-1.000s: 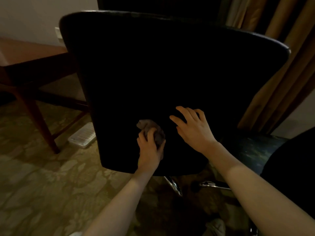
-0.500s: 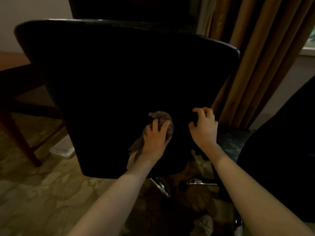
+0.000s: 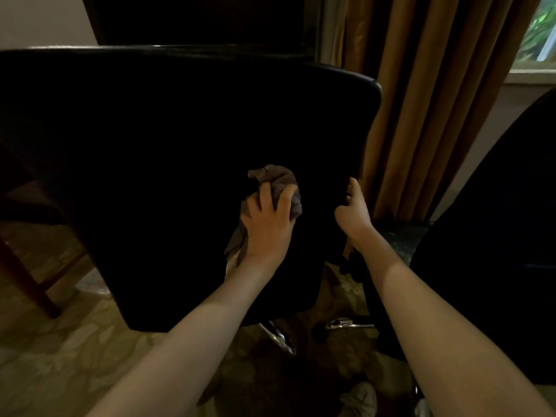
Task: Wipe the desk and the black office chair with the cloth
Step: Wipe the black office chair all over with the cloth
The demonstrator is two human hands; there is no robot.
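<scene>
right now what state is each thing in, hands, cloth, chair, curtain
grey crumpled cloth, bunched, pressed against the chair back
black padded office chair, back turned to the camera
left hand, gripping the cloth
right hand, gripping the chair back's right edge
brown pleated curtain, hanging in folds beside the window

the chair (image 3: 150, 176) is cut off at left
</scene>
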